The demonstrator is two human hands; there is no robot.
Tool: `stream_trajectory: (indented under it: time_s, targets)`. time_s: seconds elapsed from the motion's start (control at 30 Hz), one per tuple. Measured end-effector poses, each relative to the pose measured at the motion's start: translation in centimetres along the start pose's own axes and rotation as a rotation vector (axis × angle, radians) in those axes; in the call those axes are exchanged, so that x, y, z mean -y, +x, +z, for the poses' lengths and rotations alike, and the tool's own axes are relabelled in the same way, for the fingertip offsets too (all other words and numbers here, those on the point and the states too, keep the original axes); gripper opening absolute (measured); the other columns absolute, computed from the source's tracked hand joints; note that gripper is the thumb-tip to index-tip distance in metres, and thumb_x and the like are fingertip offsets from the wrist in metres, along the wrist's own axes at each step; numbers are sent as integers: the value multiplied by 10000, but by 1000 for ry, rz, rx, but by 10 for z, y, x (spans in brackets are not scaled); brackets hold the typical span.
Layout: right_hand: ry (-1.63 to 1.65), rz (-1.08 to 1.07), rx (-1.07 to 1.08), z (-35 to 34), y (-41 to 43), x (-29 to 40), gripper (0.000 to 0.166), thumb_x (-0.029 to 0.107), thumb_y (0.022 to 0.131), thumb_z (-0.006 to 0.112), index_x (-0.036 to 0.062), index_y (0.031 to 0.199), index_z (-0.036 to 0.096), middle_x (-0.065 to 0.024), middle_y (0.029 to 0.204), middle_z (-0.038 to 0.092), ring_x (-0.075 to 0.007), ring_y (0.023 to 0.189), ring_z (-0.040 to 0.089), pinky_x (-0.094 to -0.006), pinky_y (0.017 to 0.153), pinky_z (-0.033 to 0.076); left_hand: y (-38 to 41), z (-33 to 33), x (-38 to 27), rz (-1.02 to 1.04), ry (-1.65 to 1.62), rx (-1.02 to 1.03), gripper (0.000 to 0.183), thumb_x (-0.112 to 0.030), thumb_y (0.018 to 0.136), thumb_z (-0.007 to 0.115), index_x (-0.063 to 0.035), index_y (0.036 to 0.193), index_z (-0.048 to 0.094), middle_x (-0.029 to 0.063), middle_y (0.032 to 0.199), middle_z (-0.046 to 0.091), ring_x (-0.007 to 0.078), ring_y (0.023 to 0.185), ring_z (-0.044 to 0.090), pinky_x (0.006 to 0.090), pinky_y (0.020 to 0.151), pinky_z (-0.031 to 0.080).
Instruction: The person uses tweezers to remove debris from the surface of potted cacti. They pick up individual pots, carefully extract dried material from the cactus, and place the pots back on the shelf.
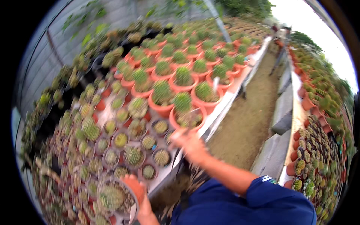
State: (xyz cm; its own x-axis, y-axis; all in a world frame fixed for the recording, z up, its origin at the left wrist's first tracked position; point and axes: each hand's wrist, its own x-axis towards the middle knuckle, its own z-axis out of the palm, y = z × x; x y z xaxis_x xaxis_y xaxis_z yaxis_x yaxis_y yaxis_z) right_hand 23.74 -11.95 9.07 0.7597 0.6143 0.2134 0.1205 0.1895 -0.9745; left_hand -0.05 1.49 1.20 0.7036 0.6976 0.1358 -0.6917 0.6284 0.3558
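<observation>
A round potted cactus (112,198) in a clear-rimmed plastic pot is held in my left hand (136,189), low at the left, with a white tag at the pot's edge. My right hand (187,143) reaches to the near rim of a terracotta-coloured pot (201,114) that holds a green cactus (182,102). A thin dark tool or stick (189,128) seems to rise from its fingers into that pot; blur hides the exact grip. More cacti in orange pots (161,98) stand just behind.
Small potted cacti (133,156) crowd the bench to the left. The bench's pale edge (218,112) borders a dirt aisle (247,112). Concrete blocks (277,152) and a second bench of cacti (306,157) line the right. A slanting metal pole (218,21) rises among the far pots.
</observation>
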Motion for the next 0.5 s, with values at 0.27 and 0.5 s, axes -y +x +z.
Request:
stream_trajectory:
  time_s: [0.27, 0.5]
  targets:
    - [-280, -72, -371, -68, -22, -36, 365, 286, 952, 431, 35, 704, 524, 28, 599, 432, -53, 556, 396, -233, 498, 319, -18, 18, -7, 27, -322, -175, 568, -270, 841, 613, -71, 1336, 417, 133, 1350, 440, 310, 1283, 365, 554, 954, 385]
    - [-266, -20, -168, -44, -34, -76, 237, 158, 928, 563, -12, 766, 534, -20, 716, 501, -69, 525, 484, -234, 471, 428, -35, 14, -7, 15, -301, -272, 552, -279, 844, 607, -79, 1328, 432, 124, 1344, 454, 302, 1281, 373, 564, 948, 392]
